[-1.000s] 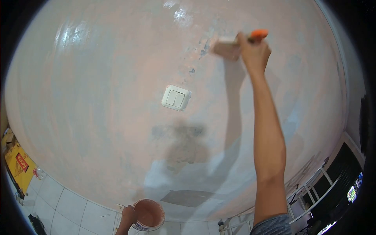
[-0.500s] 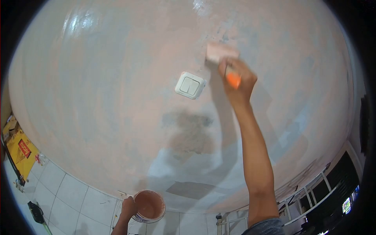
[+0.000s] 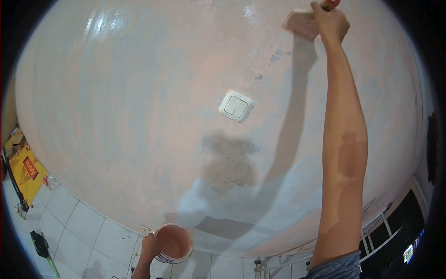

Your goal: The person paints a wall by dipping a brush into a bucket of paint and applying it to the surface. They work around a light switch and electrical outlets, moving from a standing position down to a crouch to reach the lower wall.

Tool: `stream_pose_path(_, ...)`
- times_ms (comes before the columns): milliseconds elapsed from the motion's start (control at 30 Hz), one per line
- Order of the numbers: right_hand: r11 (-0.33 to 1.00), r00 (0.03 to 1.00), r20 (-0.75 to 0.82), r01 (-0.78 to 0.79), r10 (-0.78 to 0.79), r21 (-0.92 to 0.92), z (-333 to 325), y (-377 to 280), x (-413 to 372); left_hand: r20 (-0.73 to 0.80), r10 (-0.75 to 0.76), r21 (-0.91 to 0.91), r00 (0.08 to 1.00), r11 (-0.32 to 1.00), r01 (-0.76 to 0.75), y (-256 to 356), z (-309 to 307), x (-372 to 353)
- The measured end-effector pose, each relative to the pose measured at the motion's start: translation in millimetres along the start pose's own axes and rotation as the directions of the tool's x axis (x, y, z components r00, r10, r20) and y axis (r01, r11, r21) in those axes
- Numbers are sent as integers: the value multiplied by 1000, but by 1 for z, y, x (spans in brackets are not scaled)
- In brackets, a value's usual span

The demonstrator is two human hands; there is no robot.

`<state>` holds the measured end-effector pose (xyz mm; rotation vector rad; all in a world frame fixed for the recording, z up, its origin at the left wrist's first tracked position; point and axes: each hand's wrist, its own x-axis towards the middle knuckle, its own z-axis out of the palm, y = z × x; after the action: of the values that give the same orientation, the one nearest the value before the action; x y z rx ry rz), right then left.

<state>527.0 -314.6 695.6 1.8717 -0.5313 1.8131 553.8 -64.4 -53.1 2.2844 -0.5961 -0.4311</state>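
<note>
Right hand (image 3: 333, 24) is wrapped snug around a wide paintbrush (image 3: 302, 25), fingers closed on the handle, arm stretched way out. The brush is at the far end of the wall (image 3: 139, 121), to the right, with pinkish paint on the bristles. Those are a bit blurry, so I honestly can't tell if they're touching the wall or just off it.

Left hand (image 3: 149, 246) is down at the near side, left of middle, curled tight on the left edge of a paint bucket (image 3: 185, 239). The bucket's got pinkish paint inside and a coat of it up the inner sides.

Wall itself is a patchy mix of pink and pale blue-gray, plus a darker gray patch (image 3: 223, 227) to the right of the bucket. There's a white double light switch (image 3: 236, 106) around the middle, kinda tilted from this angle, with scuffed spots trailing off beyond it toward the brush.

Over on the left there's white tile floor (image 3: 109, 239) and a yellow box (image 3: 23, 174). Near right, a lit screen (image 3: 408, 254).
</note>
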Motion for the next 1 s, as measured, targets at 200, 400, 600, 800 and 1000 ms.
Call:
stream_pose_path(200, 947, 960, -277, 120, -35, 299, 3, -5, -39, 34, -9, 39, 999, 999, 8, -7, 0, -6)
stream_pose_path(400, 828, 960, -248, 242, -129, 506, 8, 10, -227, 38, 9, 22, 999, 1000, -10, 1, -11, -15)
stream_pose_path(600, 775, 998, -49, 52, -27, 629, -57, 49, -358, 43, 12, 56, 999, 998, -14, -7, -16, -13)
stream_pose_path(800, 815, 961, -28, -219, 277, 536, -90, 132, -336, 52, 15, 94, 999, 995, -20, -9, -18, -13)
stream_pose_path(1000, 718, 887, -166, -226, 431, 658, -75, 195, -248, 42, -6, 102, 999, 995, 2, -6, -13, -12)
